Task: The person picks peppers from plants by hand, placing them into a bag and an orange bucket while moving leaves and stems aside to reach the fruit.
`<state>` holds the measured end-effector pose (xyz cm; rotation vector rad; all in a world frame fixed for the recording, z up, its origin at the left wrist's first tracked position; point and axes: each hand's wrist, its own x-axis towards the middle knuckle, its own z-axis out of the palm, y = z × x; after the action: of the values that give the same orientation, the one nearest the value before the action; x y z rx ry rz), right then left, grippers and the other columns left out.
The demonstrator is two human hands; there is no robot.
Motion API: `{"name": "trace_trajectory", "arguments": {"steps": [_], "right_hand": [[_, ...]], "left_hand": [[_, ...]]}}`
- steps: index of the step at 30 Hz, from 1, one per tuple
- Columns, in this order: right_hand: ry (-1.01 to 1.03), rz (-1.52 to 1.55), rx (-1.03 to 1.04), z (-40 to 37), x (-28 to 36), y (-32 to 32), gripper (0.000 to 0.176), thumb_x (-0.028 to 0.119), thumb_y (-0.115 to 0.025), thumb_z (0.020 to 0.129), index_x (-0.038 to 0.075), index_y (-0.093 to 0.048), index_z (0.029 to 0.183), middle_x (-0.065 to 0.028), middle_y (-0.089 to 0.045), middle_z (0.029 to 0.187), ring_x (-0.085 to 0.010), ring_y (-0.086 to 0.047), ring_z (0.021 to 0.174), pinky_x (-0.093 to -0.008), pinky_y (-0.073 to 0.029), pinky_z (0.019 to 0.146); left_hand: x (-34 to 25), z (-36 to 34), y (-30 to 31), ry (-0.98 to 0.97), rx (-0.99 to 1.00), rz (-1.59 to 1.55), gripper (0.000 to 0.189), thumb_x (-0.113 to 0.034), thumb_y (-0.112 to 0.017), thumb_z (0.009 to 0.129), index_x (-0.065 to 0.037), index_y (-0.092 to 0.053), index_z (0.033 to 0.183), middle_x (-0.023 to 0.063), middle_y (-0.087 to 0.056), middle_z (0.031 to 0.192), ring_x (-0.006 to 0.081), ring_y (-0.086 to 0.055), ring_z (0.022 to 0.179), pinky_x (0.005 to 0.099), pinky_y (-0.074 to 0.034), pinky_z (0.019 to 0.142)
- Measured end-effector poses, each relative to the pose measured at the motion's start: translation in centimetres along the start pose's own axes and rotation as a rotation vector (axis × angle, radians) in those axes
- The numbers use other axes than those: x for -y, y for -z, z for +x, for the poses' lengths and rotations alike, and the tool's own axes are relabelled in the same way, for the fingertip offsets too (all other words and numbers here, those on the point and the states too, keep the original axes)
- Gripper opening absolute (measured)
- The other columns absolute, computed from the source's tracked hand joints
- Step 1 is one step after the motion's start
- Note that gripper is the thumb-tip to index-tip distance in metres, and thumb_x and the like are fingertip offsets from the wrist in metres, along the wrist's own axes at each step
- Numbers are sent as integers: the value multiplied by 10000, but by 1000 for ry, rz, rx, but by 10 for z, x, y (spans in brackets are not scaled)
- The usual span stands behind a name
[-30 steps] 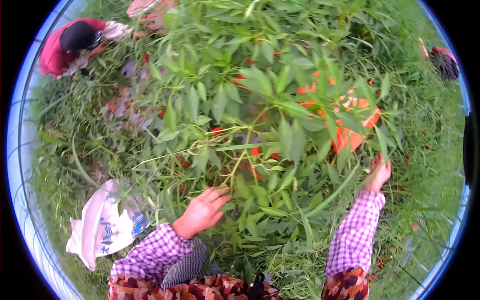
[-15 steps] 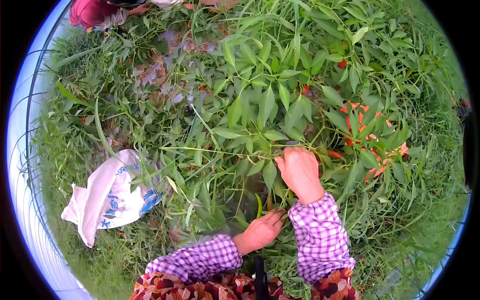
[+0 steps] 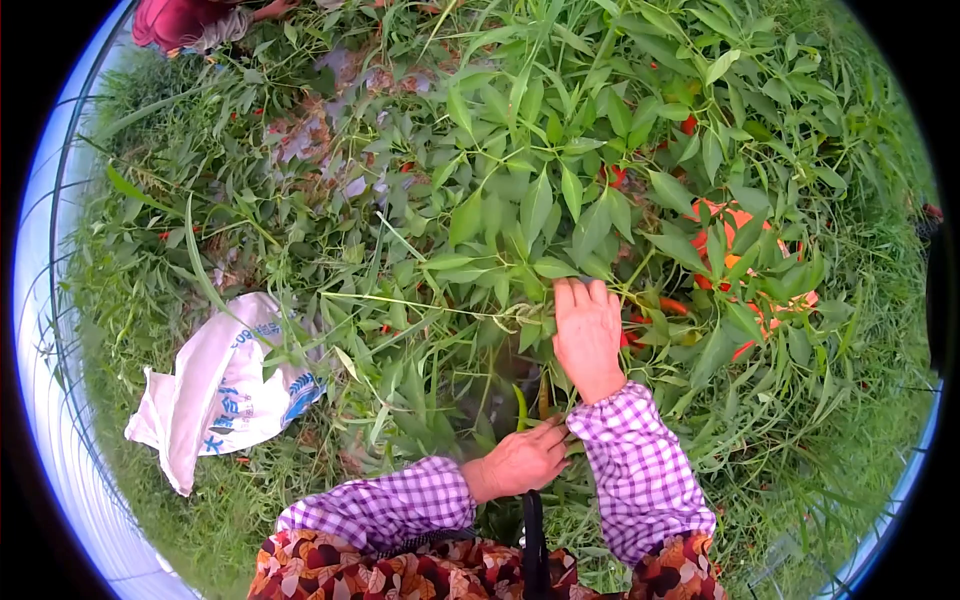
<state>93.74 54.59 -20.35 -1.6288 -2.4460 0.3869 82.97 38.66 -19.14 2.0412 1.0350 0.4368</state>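
Observation:
My right hand [image 3: 588,340] reaches into the pepper plant [image 3: 540,210], its fingers bent together among leaves and stems. Leaves cover the fingertips, so what they grip is hidden. Red chili peppers [image 3: 674,306] hang just to the right of that hand. Lower down, my left hand [image 3: 520,462] is closed low in the plant, with its fingers pressed together. A slim green chili pepper [image 3: 520,408] hangs right above its knuckles, and a brownish stem [image 3: 544,392] stands beside it. Anything between the left fingers cannot be made out.
A white sack with blue print [image 3: 235,385] lies on the plants to the left. Something orange-red [image 3: 728,225] shows through leaves at the right. Another person in a red top [image 3: 185,22] is at the upper left. Tall grass [image 3: 860,430] grows along the right.
My right hand has shifted slightly left and up, its fingers reaching further into the leaves. More red peppers show beside it. My left hand has moved slightly down and left.

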Motion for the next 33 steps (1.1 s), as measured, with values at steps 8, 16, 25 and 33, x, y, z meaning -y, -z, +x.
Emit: {"name": "trace_trajectory", "arguments": {"steps": [8,16,25,33], "right_hand": [[-3,567,16,6,-32,42,352,-27,-717,660,22,-637,999,-135,-619,1010,-338,-568,973,-402,-480,821],[-130,729,-110,-14,-28,36,353,-38,-717,704,16,-637,1043,-135,-643,996,-315,-625,914,-356,-507,782],[23,692,76,-8,-34,40,417,-25,-697,693,21,-615,1099,-156,-604,1102,-362,-579,1010,-387,-492,846],[67,464,143,-28,-40,36,415,-58,-644,679,65,-639,1075,-109,-585,1101,-308,-564,1037,-400,-485,867]], "left_hand": [[3,21,92,406,-507,-351,192,-135,-645,869,-39,-684,1030,109,-673,1070,229,-660,838,293,-547,715],[90,87,49,498,-575,-651,264,-77,-652,842,-41,-660,1104,119,-652,1005,251,-610,977,338,-492,833],[82,86,68,257,-484,-235,177,-74,-639,837,-30,-631,1008,123,-633,946,309,-609,896,390,-489,782],[32,30,153,319,-194,-157,52,-40,-552,880,2,-553,910,162,-559,806,352,-590,713,425,-474,630]]}}
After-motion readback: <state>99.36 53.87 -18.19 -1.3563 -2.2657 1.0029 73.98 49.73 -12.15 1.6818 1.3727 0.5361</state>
